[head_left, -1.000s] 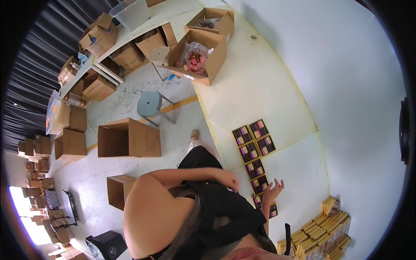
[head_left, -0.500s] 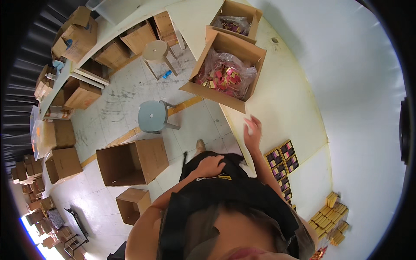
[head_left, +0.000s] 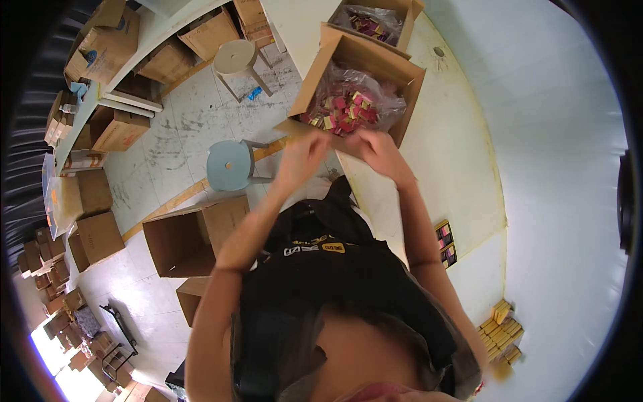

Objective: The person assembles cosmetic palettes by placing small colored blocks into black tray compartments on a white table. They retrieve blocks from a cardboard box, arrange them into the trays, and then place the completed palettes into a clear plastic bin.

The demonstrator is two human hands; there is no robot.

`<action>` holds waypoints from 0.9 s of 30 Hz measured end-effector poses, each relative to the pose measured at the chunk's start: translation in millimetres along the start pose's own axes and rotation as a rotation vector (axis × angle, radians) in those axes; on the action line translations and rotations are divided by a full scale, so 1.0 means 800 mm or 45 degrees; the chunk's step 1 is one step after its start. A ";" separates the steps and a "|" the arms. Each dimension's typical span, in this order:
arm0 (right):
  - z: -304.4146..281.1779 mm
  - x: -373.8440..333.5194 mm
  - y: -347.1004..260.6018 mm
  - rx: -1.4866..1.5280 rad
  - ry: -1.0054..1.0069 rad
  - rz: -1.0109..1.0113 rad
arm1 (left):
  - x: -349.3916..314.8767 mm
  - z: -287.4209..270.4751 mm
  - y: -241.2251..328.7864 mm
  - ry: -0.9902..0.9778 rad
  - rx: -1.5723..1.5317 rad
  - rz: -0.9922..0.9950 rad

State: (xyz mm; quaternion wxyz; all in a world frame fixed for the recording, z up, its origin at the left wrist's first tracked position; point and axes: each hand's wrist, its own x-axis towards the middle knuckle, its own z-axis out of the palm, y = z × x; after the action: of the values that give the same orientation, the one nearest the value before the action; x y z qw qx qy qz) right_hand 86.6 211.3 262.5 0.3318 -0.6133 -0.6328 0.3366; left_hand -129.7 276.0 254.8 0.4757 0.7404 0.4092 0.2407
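A long pale table (head_left: 462,167) carries an open brown cardboard carton (head_left: 409,100) just beyond the grip, seemingly for easy reach. Its crumpled clear plastic bag (head_left: 386,102) apparently keeps contents together. Left hand (head_left: 309,153) and right hand (head_left: 382,153) curl, blurred; whether they hold anything, I cannot tell. Small pink-and-gold blocks (head_left: 348,110) lie just ahead of both.

Open from above into the near cardboard box (head_left: 413,90), past sides ringing the mouth and a crumpled clear bag (head_left: 393,106) heaped with small pieces (head_left: 348,114). Crowded at the near edge by left hand (head_left: 309,153) and right hand (head_left: 378,149), with a narrow gap between. Blocked beyond by a second box (head_left: 407,23). Passable rightward over the table (head_left: 459,144), as far as the pale wall (head_left: 559,167). Obstructed leftward, down on the floor (head_left: 177,151), by a blue-grey stool (head_left: 228,167).
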 end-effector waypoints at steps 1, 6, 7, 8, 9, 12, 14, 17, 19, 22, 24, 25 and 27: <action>0.005 0.032 0.017 0.092 0.139 -0.050 | 0.054 0.007 0.010 -0.121 0.041 -0.034; 0.066 0.107 0.142 -0.533 0.308 0.758 | 0.218 0.110 -0.073 -0.453 0.648 0.123; 0.070 0.102 0.149 -0.500 0.221 0.821 | 0.229 0.124 -0.104 -0.514 0.811 0.048; 0.069 0.085 0.167 -0.477 0.141 0.918 | 0.233 0.143 -0.106 -0.604 0.953 -0.009; 0.075 0.069 0.179 -0.484 0.231 0.943 | 0.232 0.152 -0.111 -0.669 1.034 -0.055; 0.083 0.054 0.185 -0.477 0.299 0.944 | 0.228 0.142 -0.129 -0.855 1.113 -0.167; 0.086 0.051 0.198 -0.492 0.266 0.857 | 0.233 0.128 -0.141 -0.985 0.934 -0.200; 0.097 0.050 0.188 -0.521 0.343 0.771 | 0.219 0.120 -0.149 -0.885 0.689 -0.250; 0.099 0.057 0.191 -0.547 0.329 0.733 | 0.210 0.116 -0.136 -0.853 0.649 -0.217; 0.090 0.055 0.171 -0.399 0.470 0.612 | 0.197 0.114 -0.148 -0.717 0.772 0.057; 0.086 0.054 0.176 -0.385 0.343 0.727 | 0.194 0.117 -0.147 -0.626 0.679 0.141; 0.089 0.053 0.178 -0.342 0.338 0.755 | 0.193 0.117 -0.151 -0.610 0.635 0.147; 0.096 0.043 0.191 -0.339 0.323 0.790 | 0.191 0.120 -0.150 -0.566 0.561 0.065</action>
State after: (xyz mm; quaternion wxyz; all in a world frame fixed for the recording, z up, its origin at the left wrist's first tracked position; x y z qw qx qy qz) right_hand 106.2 247.6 93.0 0.2069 -0.8509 -0.4087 0.2571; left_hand -19.5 380.8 100.5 0.3753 0.8703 0.3188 -0.0098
